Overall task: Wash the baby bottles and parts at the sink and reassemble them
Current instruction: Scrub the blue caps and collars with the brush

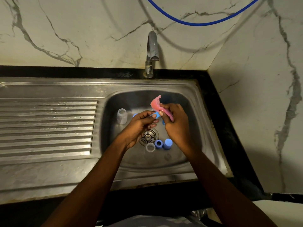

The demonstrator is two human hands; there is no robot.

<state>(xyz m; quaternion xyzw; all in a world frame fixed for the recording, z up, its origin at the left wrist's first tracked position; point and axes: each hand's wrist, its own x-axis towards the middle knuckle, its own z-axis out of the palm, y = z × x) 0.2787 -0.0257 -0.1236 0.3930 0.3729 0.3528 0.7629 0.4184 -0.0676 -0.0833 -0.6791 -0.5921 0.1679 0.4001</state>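
Part: small blue piece (156,115) pinched in my left hand (139,125) over the middle of the sink (196,128), I judge for wiping.
Right hand (175,123): grips a pink cloth (158,104), thumb against the piece.
Bottle: clear bottle (122,116) lies by the basin's left edge, apparently waiting.
Others: blue collar (158,143), blue cap (168,143), clear cup (150,147) clustered by the drain (148,136), toward the near edge.
Hidden: fingers cover most of the piece; I can't name it.

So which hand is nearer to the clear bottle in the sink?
Left. The left hand is just right of the bottle, pinching a blue part. The right hand is farther right, beyond the left one, gripping a pink cloth.
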